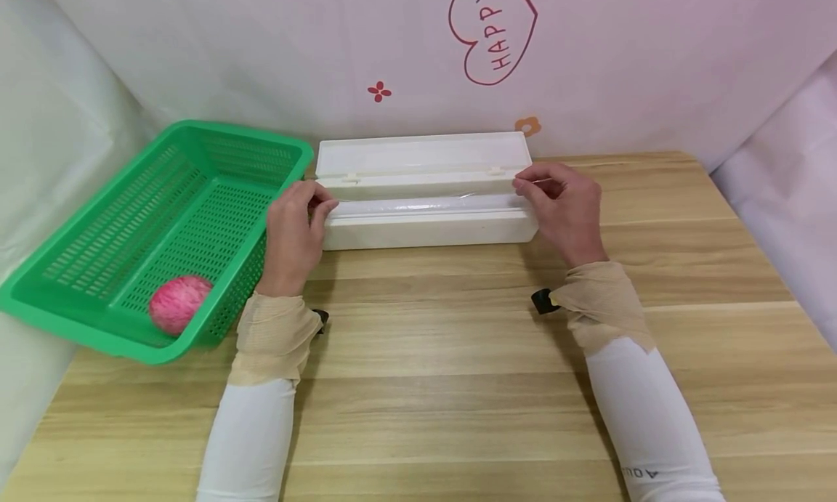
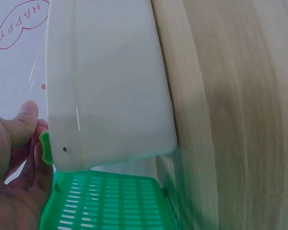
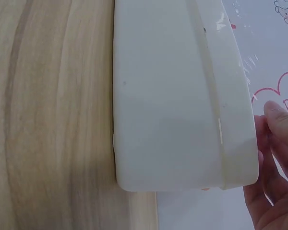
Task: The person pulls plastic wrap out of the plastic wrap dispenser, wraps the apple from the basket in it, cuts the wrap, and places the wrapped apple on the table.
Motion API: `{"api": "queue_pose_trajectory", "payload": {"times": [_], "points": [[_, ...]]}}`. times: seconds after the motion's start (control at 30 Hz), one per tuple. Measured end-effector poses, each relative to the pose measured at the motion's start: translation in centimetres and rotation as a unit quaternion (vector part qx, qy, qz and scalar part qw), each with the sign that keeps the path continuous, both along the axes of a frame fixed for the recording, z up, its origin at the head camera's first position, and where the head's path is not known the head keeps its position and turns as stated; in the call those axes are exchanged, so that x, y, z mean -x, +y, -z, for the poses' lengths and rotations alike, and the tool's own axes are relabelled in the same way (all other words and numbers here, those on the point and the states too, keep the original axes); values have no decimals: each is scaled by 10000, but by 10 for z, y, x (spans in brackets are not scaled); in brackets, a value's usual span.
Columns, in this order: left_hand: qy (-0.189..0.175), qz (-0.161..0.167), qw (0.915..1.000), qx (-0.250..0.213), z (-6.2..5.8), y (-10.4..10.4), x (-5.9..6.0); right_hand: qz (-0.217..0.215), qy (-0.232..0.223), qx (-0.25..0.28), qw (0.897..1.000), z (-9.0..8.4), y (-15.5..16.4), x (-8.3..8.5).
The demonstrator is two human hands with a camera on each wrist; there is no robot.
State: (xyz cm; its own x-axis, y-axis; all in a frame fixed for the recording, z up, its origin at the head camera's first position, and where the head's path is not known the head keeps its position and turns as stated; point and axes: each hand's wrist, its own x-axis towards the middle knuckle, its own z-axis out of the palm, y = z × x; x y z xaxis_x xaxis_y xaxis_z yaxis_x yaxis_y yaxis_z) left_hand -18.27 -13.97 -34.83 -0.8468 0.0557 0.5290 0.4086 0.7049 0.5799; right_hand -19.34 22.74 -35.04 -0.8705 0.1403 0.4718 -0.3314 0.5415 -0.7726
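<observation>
A long white cling-film box (image 1: 425,229) lies open on the wooden table (image 1: 458,357), its lid (image 1: 418,153) tipped back against the wall. A strip of clear film (image 1: 425,197) stretches along the opening. My left hand (image 1: 325,203) pinches the film at the box's left end. At the right end my right hand (image 1: 523,184) pinches it too. The left wrist view shows the box's end (image 2: 110,86) with my left hand (image 2: 19,158) beside it. The right wrist view shows the other end (image 3: 173,105), my right hand (image 3: 273,158) and a glint of film (image 3: 245,62).
A green slotted basket (image 1: 229,128) sits tilted at the table's left edge, touching the box's left end. It holds a pink ball (image 1: 178,302). A wall sheet with a "HAPPY" heart (image 1: 493,30) stands right behind the box. Bare wood lies in front.
</observation>
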Motion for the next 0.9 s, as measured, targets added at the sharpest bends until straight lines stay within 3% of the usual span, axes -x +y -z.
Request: {"api": "queue_pose_trajectory", "payload": {"times": [0.47,0.9], "points": [[395,19,9992,-67,-1,1,-1,269,30,-159,9995,-3,1,-3],[482,-65,9987,-176,-3,3,-1,345,120,-22,9993,-9,1,-6]]}}
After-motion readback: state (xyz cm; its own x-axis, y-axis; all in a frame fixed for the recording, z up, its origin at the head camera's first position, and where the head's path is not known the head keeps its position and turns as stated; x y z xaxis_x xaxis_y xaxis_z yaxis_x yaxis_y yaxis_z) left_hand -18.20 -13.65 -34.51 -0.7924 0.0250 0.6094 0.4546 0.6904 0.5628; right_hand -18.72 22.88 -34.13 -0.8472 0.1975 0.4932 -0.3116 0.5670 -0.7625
